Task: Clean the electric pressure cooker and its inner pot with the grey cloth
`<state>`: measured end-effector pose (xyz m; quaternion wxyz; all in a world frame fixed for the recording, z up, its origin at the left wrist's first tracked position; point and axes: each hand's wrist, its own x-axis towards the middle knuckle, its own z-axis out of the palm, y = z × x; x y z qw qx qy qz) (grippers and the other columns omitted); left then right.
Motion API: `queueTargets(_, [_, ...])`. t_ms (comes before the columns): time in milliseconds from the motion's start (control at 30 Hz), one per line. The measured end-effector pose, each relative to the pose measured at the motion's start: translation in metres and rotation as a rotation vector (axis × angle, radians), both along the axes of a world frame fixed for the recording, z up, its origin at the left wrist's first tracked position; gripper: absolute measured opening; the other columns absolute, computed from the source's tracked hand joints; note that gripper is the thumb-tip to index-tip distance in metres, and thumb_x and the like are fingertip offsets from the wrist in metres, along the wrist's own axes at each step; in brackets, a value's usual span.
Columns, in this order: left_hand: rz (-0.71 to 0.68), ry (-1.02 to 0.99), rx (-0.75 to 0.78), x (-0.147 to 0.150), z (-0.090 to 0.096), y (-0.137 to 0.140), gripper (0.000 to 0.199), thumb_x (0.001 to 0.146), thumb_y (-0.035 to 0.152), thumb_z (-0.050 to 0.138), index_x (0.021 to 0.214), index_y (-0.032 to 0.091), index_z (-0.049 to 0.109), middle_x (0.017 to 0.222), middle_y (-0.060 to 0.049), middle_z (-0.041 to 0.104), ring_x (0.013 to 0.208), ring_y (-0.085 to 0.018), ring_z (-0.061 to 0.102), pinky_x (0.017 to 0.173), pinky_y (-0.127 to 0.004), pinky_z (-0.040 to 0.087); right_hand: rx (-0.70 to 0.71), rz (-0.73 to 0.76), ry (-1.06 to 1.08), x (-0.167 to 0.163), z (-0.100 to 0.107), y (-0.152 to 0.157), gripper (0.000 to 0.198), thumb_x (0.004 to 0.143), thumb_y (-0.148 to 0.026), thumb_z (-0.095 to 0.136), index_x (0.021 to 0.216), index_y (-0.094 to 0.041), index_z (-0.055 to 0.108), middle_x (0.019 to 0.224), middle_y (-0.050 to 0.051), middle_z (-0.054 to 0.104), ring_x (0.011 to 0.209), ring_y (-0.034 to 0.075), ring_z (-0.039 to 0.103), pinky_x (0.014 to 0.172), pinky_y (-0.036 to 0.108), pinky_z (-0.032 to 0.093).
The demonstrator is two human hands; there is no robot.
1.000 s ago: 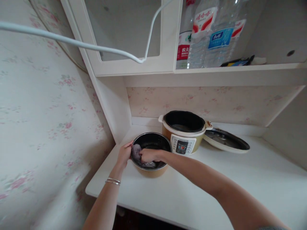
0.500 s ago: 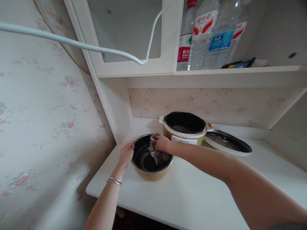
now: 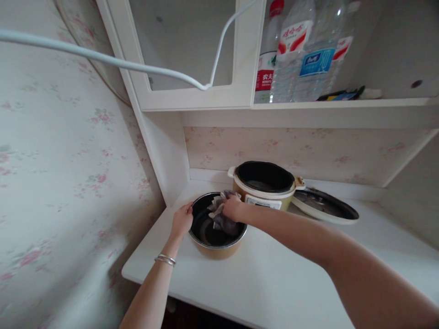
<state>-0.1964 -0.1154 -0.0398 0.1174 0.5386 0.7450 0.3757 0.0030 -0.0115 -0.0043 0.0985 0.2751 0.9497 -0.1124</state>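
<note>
A round inner pot (image 3: pixel 219 252), black inside and tan outside, stands upright on the white tabletop. My left hand (image 3: pixel 181 221) grips its rim on the left side, the fingers closed over the edge. Inside the pot, my right hand (image 3: pixel 233 208) is closed on a crumpled greyish cloth (image 3: pixel 219 214), which lies against the pot's inner right wall. The fingertips of the right hand are partly hidden by the cloth. Just behind and to the right is the cooker body (image 3: pixel 264 178), its top open and its inside black.
The cooker's detached lid (image 3: pixel 325 205) lies underside up to the right of the cooker. Overhead, a shelf (image 3: pixel 343 103) holds several plastic bottles (image 3: pixel 291 55). A white cable (image 3: pixel 154 72) hangs across the upper left. The table's front edge (image 3: pixel 206 306) is near me.
My right hand and the cloth have shifted slightly within the pot, and the cloth is bunched differently, reaching further left. My left hand stays on the rim.
</note>
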Motion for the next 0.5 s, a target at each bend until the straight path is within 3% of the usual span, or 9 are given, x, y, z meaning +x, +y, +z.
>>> queueTargets(133, [0.055,0.022,-0.004,0.002,-0.002,0.002,0.038,0.092,0.023,0.042,0.121,0.02,0.066,0.121,-0.008,0.067,0.115,-0.022,0.061,0.099,-0.033,0.044,-0.285,-0.171,-0.151,0.007,0.019,-0.015,0.013,0.062,-0.017,0.072,0.074,-0.017,0.069,0.086,0.01,0.069,0.1,0.029,0.063,0.084,0.041,0.049])
queueTargets(233, [0.074,0.005,0.016,0.004,-0.003,0.001,0.038,0.091,0.022,0.042,0.12,0.02,0.066,0.12,-0.007,0.068,0.115,-0.022,0.061,0.099,-0.033,0.044,-0.525,-0.262,-0.152,-0.001,0.03,-0.033,0.012,0.057,-0.018,0.075,0.065,-0.015,0.067,0.067,0.006,0.066,0.073,0.025,0.066,0.064,0.033,0.051])
queueTargets(367, [0.077,-0.105,0.073,0.006,-0.005,-0.001,0.037,0.09,0.023,0.044,0.117,0.018,0.068,0.121,-0.007,0.068,0.116,-0.021,0.06,0.103,-0.034,0.042,-0.773,-0.429,0.094,-0.027,0.025,-0.063,0.009,0.071,-0.023,0.064,0.075,-0.015,0.066,0.067,0.002,0.066,0.057,0.016,0.062,0.052,0.026,0.049])
queueTargets(500, [0.086,-0.362,0.143,0.006,-0.011,0.0,0.035,0.087,0.02,0.047,0.114,0.017,0.069,0.12,-0.005,0.068,0.114,-0.018,0.061,0.102,-0.03,0.043,-0.905,-0.635,0.419,-0.059,0.01,-0.075,0.017,0.087,-0.019,0.048,0.091,-0.013,0.063,0.078,0.003,0.065,0.06,0.011,0.061,0.054,0.023,0.05])
